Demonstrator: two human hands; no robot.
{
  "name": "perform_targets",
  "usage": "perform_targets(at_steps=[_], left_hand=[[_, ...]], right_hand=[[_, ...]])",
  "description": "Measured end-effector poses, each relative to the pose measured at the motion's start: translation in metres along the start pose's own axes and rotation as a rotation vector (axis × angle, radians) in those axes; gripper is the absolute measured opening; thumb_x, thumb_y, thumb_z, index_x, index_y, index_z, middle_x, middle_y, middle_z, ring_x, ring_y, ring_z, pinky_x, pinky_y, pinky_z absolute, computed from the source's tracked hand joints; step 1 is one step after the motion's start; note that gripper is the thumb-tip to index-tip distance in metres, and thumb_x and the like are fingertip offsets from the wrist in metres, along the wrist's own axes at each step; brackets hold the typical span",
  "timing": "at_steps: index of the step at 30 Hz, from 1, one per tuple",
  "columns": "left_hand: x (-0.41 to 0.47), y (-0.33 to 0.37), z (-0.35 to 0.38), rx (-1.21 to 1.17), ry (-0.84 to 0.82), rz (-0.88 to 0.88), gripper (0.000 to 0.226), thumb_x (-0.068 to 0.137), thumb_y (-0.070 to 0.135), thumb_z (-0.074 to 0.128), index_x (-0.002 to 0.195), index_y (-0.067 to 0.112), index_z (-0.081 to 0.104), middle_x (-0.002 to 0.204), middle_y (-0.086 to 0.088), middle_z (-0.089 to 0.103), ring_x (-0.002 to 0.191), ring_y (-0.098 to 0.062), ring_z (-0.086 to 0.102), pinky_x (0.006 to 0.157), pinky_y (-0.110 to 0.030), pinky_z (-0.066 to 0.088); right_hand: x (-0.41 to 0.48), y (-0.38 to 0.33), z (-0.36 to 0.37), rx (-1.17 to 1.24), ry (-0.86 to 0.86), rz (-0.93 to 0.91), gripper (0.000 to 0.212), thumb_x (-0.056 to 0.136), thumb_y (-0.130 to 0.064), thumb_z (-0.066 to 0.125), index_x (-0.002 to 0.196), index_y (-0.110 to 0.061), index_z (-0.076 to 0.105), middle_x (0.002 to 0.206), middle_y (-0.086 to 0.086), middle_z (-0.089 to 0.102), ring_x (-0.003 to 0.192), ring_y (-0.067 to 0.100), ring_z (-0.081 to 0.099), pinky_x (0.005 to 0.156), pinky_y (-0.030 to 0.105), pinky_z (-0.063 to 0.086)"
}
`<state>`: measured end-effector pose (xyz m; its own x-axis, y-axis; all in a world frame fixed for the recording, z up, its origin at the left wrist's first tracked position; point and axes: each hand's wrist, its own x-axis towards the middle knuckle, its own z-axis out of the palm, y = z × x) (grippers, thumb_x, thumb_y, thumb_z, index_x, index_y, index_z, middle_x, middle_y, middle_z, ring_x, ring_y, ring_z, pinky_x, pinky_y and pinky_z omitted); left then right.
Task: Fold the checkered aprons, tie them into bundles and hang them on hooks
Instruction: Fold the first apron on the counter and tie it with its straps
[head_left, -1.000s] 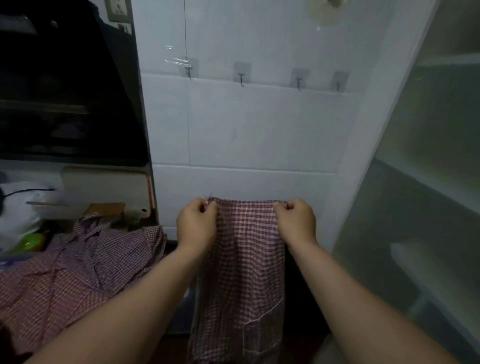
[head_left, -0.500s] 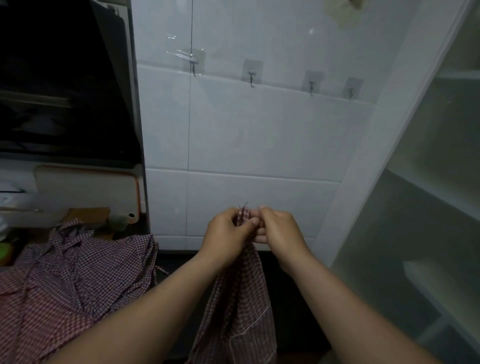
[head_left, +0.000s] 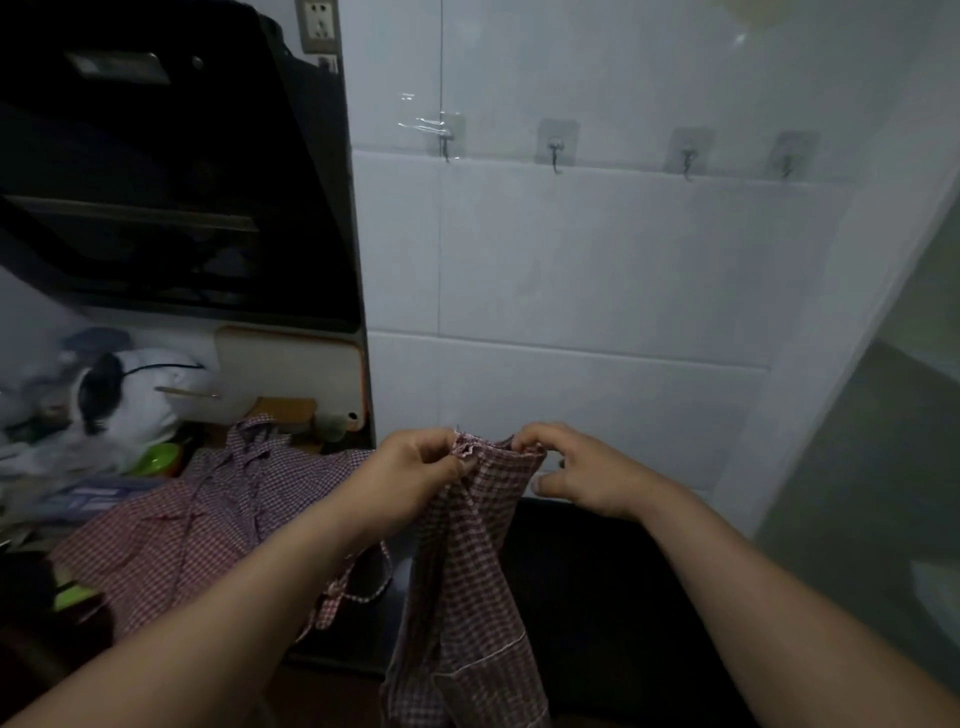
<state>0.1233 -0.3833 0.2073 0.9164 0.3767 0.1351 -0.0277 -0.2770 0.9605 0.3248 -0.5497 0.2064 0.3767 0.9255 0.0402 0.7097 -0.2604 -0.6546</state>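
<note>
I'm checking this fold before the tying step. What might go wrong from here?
1. The held apron hangs long and unsupported. The right hand only hooks its fold, thumb apart, so layers may slip while the left hand pinches alone.
2. The apron pile trails a loose strap beside it, which could snag and drag the pile.

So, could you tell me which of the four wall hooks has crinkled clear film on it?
The leftmost hook; clear film juts from its pad, the other three look smooth.
</note>
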Motion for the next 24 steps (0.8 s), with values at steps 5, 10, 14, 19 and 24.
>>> perform_targets(at_steps=[5, 10, 14, 19, 24], left_hand=[[-0.037, 0.003, -0.002, 0.06, 0.05, -0.033, 0.017, 0.105, 0.016, 0.06, 0.106, 0.008, 0.075, 0.108, -0.015, 0.076, 0.105, -0.032, 0.072, 0.094, -0.045, 0.056], [-0.073, -0.011, -0.016, 0.086, 0.153, -0.054, 0.018, 0.106, 0.013, 0.058, 0.11, 0.007, 0.075, 0.112, -0.01, 0.078, 0.111, -0.028, 0.072, 0.1, -0.042, 0.055], [-0.085, -0.027, -0.03, -0.068, 0.316, -0.084, 0.021, 0.105, 0.006, 0.055, 0.119, 0.004, 0.072, 0.117, -0.013, 0.077, 0.116, -0.032, 0.07, 0.105, -0.043, 0.055], [-0.09, -0.019, -0.039, -0.11, 0.292, -0.041, 0.02, 0.106, 0.006, 0.055, 0.114, 0.008, 0.074, 0.11, -0.007, 0.079, 0.106, -0.022, 0.073, 0.101, -0.039, 0.057], [-0.095, -0.011, -0.051, -0.024, 0.198, 0.006, 0.021, 0.106, 0.009, 0.056, 0.117, 0.013, 0.074, 0.111, -0.001, 0.079, 0.107, -0.016, 0.074, 0.101, -0.035, 0.055]], right_hand=[[-0.002, 0.002, 0.02, 0.078, -0.058, -0.097, 0.036, 0.085, -0.014, 0.08, 0.116, -0.024, 0.068, 0.121, -0.008, 0.068, 0.112, 0.003, 0.061, 0.09, 0.008, 0.041], [-0.01, -0.006, 0.031, -0.144, -0.019, -0.124, 0.006, 0.093, -0.025, 0.076, 0.094, -0.02, 0.074, 0.095, 0.001, 0.076, 0.094, 0.018, 0.07, 0.09, 0.033, 0.054], [-0.018, -0.053, 0.017, -0.148, 0.148, -0.201, 0.01, 0.092, -0.026, 0.077, 0.087, -0.02, 0.07, 0.084, -0.008, 0.07, 0.083, 0.012, 0.064, 0.076, 0.026, 0.048], [-0.035, -0.083, 0.012, -0.286, 0.154, -0.184, 0.013, 0.094, -0.026, 0.073, 0.086, -0.023, 0.063, 0.082, -0.01, 0.064, 0.079, 0.011, 0.059, 0.069, 0.028, 0.044], [-0.054, -0.105, 0.015, -0.372, 0.224, -0.126, 0.018, 0.094, -0.022, 0.073, 0.083, -0.023, 0.059, 0.079, -0.011, 0.061, 0.079, 0.015, 0.056, 0.068, 0.033, 0.04]])
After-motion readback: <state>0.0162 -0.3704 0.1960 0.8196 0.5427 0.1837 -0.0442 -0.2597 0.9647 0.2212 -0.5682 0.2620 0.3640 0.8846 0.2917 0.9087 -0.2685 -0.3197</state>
